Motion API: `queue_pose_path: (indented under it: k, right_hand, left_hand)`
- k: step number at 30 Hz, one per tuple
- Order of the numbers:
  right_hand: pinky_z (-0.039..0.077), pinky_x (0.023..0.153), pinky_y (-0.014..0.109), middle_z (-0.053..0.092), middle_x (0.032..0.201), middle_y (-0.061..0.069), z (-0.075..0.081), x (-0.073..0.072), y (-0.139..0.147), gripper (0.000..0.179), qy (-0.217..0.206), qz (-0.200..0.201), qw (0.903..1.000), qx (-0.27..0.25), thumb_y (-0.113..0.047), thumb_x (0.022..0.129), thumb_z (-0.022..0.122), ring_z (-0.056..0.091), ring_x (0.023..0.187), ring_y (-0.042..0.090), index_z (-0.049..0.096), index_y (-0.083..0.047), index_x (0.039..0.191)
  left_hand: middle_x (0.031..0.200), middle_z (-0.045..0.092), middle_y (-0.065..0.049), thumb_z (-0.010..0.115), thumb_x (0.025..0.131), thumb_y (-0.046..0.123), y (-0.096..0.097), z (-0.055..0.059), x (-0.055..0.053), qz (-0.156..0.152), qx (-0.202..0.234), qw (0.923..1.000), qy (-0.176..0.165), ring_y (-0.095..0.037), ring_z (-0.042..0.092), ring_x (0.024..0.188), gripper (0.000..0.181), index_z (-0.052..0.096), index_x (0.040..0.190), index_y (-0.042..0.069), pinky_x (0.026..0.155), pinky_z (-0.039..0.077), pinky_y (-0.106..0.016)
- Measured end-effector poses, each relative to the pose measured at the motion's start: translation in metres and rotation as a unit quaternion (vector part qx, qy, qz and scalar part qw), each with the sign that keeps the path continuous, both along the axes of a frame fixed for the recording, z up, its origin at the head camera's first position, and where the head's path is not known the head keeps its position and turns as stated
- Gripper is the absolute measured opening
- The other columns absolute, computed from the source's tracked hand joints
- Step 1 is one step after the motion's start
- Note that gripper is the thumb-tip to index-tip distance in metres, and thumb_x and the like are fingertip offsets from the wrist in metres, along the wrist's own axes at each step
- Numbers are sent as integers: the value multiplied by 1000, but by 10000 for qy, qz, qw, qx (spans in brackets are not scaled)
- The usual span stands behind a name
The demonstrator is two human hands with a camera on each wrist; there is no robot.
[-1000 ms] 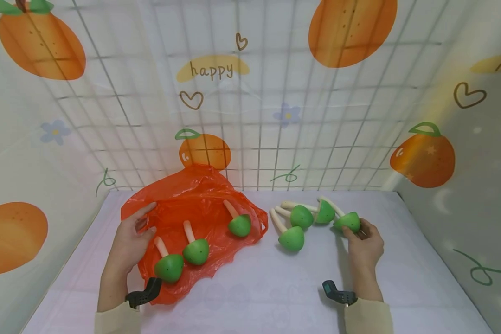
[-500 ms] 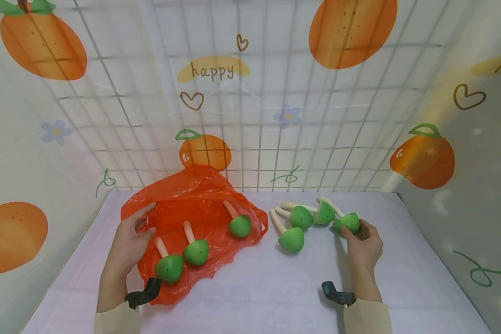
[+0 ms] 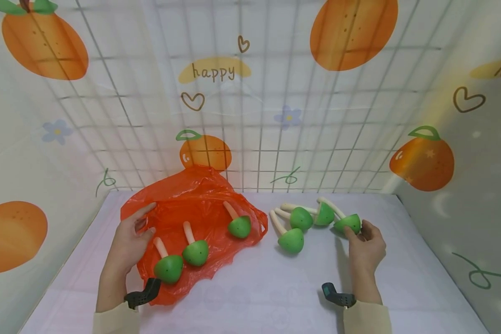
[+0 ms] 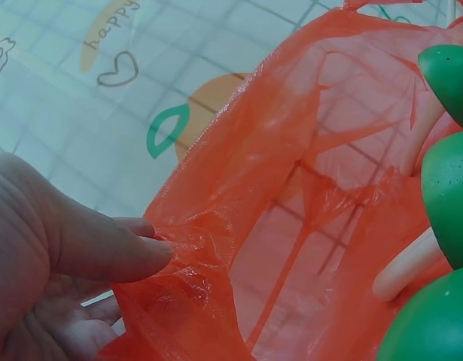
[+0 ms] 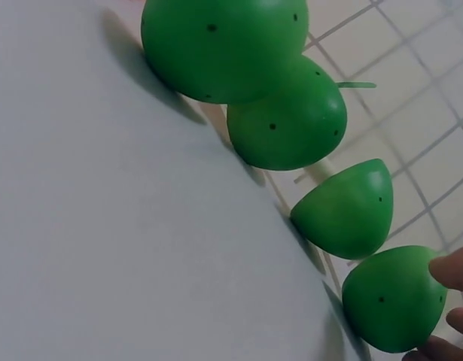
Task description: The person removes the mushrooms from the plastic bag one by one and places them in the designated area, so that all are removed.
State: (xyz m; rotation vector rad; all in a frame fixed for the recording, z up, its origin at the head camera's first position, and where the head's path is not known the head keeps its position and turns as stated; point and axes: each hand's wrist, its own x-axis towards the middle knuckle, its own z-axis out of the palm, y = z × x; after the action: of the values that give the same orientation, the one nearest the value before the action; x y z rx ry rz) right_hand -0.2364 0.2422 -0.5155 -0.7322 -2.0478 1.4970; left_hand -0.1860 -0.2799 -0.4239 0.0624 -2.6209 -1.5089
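A red plastic bag lies spread on the table at left. My left hand pinches its left edge between thumb and fingers, as the left wrist view shows. Three toy mushrooms with green caps lie in the bag's mouth: a left one, a middle one and a right one. Several more form a group right of the bag. My right hand holds the rightmost toy mushroom by its cap, thumb in front and fingers on the far right side; the mushroom's pale stem points back and left.
Beside the held one are a sideways toy mushroom, another and a nearer one. The white tabletop ends at a curtained grid wall behind. Similar printed curtains stand left and right.
My right hand has shifted very slightly right, its fingers a little wider around the cap. The left hand, bag and mushrooms have stayed in place.
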Motion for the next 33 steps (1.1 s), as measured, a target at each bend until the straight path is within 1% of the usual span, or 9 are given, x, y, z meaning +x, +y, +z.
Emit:
queue_pose_path:
  k: [5, 7, 10, 14, 18, 22, 26, 30, 33]
  right_hand:
    - [40, 120, 42, 52, 153, 24, 4, 0, 0, 58, 54, -56, 10000, 50, -14, 99, 71, 49, 143, 38, 51, 0, 152]
    - [39, 121, 40, 52, 154, 21, 7, 0, -1, 59, 72, -86, 9999, 70, -15, 99, 71, 48, 144, 36, 51, -2, 152]
    - [38, 122, 38, 51, 154, 20, 12, -1, -3, 61, 200, -157, 9997, 49, -13, 97, 73, 47, 145, 34, 50, -3, 153]
    - [38, 121, 35, 50, 154, 18, 23, 0, -12, 65, 396, -219, 9990, -8, -11, 96, 75, 48, 144, 32, 48, -6, 155]
    - [41, 119, 33, 51, 153, 15, 37, 2, -26, 67, 626, -147, 9979, -1, -11, 96, 76, 50, 141, 29, 46, -7, 156]
    - [42, 117, 30, 54, 149, 14, 50, 6, -38, 66, 843, 45, 9964, 39, -13, 96, 77, 52, 138, 27, 47, -5, 154]
    - [44, 116, 30, 57, 145, 15, 63, 12, -56, 62, 1113, 350, 9931, 76, -10, 95, 78, 54, 135, 27, 50, -1, 150]
    - [45, 115, 33, 58, 142, 14, 73, 17, -78, 63, 1462, 740, 9864, 134, -7, 93, 79, 56, 133, 27, 50, 1, 149]
    - [45, 115, 35, 57, 142, 13, 75, 20, -95, 65, 1658, 1128, 9796, 102, -5, 93, 80, 56, 133, 27, 48, 1, 149]
  left_hand:
    - [164, 37, -23, 58, 101, -6, -1, 0, 0, -7, -3, 10000, 9, -50, 38, 147, 63, 45, 160, 12, 112, 44, -59]
    - [164, 37, -23, 58, 101, -6, -1, 0, -1, -16, 27, 10000, 4, -50, 38, 147, 63, 45, 160, 12, 112, 44, -58]
    - [164, 36, -23, 58, 101, -6, 0, 0, -1, -27, 84, 10000, -17, -50, 38, 147, 63, 45, 160, 12, 112, 44, -58]
    - [165, 36, -22, 58, 101, -6, 0, 0, -1, -31, 116, 9999, -54, -49, 38, 148, 63, 45, 160, 11, 114, 42, -58]
    - [164, 37, -23, 58, 101, -7, 0, 1, -1, -32, 108, 9999, -39, -50, 38, 148, 63, 45, 160, 10, 114, 42, -58]
    - [164, 36, -23, 58, 101, -7, 1, 1, -1, -43, 110, 9999, -20, -50, 38, 147, 63, 45, 160, 10, 112, 44, -57]
    - [164, 36, -23, 57, 101, -7, 1, 1, -1, -42, 149, 9999, -50, -50, 37, 148, 63, 45, 160, 11, 111, 44, -57]
    - [164, 36, -23, 57, 101, -7, 2, 1, -1, -57, 161, 9999, -26, -50, 37, 148, 63, 45, 160, 11, 113, 43, -58]
    - [164, 37, -23, 56, 101, -7, 3, 1, -1, -81, 160, 9998, 34, -49, 37, 148, 62, 45, 160, 9, 114, 41, -58]
